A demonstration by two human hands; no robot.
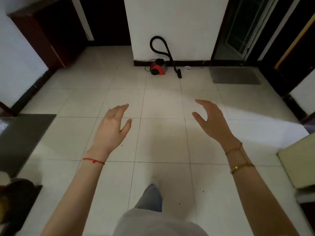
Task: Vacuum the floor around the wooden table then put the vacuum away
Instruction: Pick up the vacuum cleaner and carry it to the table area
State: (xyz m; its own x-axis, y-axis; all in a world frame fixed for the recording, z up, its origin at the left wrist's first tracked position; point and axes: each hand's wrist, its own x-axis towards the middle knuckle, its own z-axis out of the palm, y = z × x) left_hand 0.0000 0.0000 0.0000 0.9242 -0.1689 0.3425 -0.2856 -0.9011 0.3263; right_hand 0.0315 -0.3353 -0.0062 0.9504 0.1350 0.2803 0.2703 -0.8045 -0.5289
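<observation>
Two doorways beside pale tiled floor

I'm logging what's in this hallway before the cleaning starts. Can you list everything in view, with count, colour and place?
vacuum cleaner: one, red and black, on the floor against the far white wall
hose: one, black, looped up against the wall above the vacuum cleaner
floor head: one, black, on the tiles right of the vacuum cleaner
mat: one, grey, on the floor at the far right doorway
tiled floor: one, off-white, across the whole room
red string bracelet: one, on the left wrist
gold bracelets: two or so, on the right wrist
left hand: one, open, empty
right hand: one, open, empty
</observation>
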